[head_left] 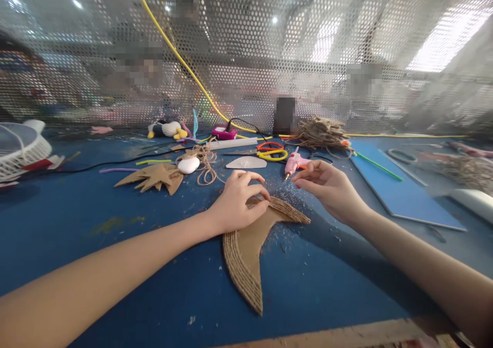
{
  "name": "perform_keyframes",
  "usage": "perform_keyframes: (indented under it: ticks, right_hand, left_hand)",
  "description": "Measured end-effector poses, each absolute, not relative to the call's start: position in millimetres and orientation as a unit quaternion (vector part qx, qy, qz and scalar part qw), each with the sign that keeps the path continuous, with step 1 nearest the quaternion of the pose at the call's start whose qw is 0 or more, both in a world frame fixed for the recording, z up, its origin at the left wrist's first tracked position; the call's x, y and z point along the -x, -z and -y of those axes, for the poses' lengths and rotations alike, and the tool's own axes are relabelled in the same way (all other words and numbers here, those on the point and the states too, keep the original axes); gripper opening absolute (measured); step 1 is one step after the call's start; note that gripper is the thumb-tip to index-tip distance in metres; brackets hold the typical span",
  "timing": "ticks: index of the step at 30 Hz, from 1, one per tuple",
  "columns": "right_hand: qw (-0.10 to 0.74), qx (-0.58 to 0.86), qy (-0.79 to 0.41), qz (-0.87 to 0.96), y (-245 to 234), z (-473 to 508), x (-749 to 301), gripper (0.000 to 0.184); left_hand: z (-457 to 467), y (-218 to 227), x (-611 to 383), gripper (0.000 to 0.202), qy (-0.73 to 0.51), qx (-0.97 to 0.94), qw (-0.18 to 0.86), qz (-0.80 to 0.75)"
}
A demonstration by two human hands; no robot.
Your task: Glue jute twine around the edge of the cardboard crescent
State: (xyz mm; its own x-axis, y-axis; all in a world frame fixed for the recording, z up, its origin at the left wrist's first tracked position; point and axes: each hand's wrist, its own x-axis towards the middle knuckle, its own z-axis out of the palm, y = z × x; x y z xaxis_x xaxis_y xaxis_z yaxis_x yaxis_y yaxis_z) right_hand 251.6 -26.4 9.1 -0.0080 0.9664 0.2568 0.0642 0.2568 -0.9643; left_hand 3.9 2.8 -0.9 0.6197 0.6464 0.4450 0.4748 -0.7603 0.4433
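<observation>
A tail-shaped brown cardboard cutout (252, 245) lies on the blue tabletop, rows of twine along its outer edge. My left hand (241, 199) rests over its upper part, fingers curled and thumb pressed against it, hiding some of the twine. Thumb and fingers of my right hand (321, 184) are pinched together above the table, right of the cutout; whatever is between them is too small to make out. Just behind those fingertips is a pink glue gun (293, 164), nozzle pointing down toward the table. Whether the hand touches it I cannot tell.
Scissors with yellow handles (272, 155), a twine tangle (208, 166), a white oval object (188, 165) and leaf-like cardboard pieces (154, 177) lie behind. A twine bundle (321, 131) stands near the perforated metal screen (246, 55). At right is a blue board (404, 189); at left, a white basket (23, 148).
</observation>
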Motion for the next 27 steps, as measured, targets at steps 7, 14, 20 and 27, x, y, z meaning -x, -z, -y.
perform_keyframes:
  ticks: [7,14,20,27]
  right_hand:
    - [0.545,0.374,-0.406,0.631,-14,47,-228,0.031]
    - [0.582,0.31,-0.33,0.675,-12,59,-217,0.021]
    - [0.557,0.289,-0.163,0.761,-11,58,-221,0.02]
    - [0.499,0.292,0.001,0.816,-15,63,-223,0.025]
  left_hand:
    - [11,-13,-19,0.018,-0.32,-0.823,0.313,-0.35]
    - [29,-17,-24,0.009,-0.385,-0.744,0.441,-0.321]
    - [29,-21,-20,0.001,-0.394,-0.749,0.418,-0.332]
    - [23,-17,-18,0.008,-0.375,-0.782,0.343,-0.362]
